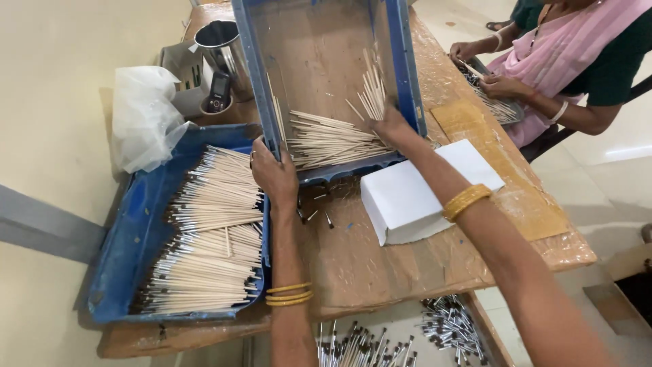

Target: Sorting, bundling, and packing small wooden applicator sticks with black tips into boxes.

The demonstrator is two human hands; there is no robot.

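Many pale sticks (326, 139), tilted blue tray (405, 81)

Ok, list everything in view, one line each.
tilted tray: one, blue, raised over table
loose sticks: many, pale, inside tilted tray
flat tray: one, blue, table's left
tipped sticks: many, pale, dark-ended, in flat tray
box: one, white, table centre
steel cup: one, silver, far left
plastic bag: one, white, left edge
co-worker: one, pink clothing, far right
left hand: grip on tilted tray's edge
right hand: in loose sticks
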